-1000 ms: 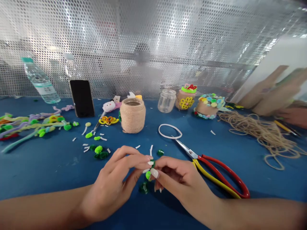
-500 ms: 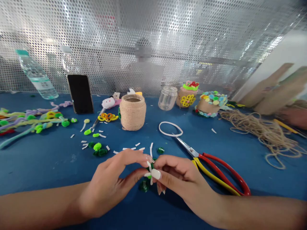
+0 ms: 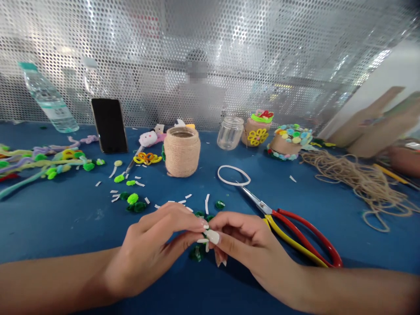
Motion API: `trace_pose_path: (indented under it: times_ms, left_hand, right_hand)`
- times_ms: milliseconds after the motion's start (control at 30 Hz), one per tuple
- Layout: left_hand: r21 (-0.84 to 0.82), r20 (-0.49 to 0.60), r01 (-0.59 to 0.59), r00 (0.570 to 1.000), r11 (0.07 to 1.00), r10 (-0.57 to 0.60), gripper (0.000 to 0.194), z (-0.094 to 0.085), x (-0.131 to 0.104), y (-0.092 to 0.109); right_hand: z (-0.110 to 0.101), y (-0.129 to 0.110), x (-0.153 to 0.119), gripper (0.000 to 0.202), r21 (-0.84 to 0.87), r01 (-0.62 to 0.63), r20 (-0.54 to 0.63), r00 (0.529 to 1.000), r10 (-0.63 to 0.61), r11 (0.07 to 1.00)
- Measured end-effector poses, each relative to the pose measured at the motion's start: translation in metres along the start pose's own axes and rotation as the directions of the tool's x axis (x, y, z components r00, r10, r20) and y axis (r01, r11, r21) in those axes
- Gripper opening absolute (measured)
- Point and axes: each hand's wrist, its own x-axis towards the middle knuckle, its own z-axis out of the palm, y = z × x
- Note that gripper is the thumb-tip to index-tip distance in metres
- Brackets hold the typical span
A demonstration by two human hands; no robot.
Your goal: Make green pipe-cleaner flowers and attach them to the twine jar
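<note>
Near the counter's [image 3: 65, 227] front edge, our left hand [image 3: 151, 251] and right hand [image 3: 249, 247] pinch one small white strip [image 3: 202, 240] together between their fingertips, above a green pompom [image 3: 197, 253]; we judge peeling it needs a steady grip.

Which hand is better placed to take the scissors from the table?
Right, probably. The scissors lie just beside the right hand, handles toward that side. The left hand is farther away, on the other side of the small white strip both hands pinch.
</note>
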Motion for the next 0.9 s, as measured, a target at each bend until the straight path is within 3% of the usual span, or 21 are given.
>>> trace_pose_path:
  times_ms: [200,600,900]
  left_hand:
    - [-0.054,0.032,-0.025,0.999,0.998,0.027,0.016,0.0000,0.0007,0.0008]
    - [0.250,0.054,-0.106,0.994,0.962,0.096,0.015,0.0033,-0.0007,0.0000]
    - [0.264,0.059,-0.114,0.993,0.958,0.102,0.018,0.0026,-0.0008,-0.0001]
  right_hand:
    - [-0.0015,0.0051,-0.0002,0.026,0.017,-0.032,-0.013,0.999,0.032,0.999]
    - [-0.0025,0.0045,0.0040,0.023,0.036,-0.059,-0.124,0.990,0.063,0.998]
    - [-0.0030,0.0052,0.0044,0.022,0.025,-0.056,-0.125,0.990,0.058,0.998]
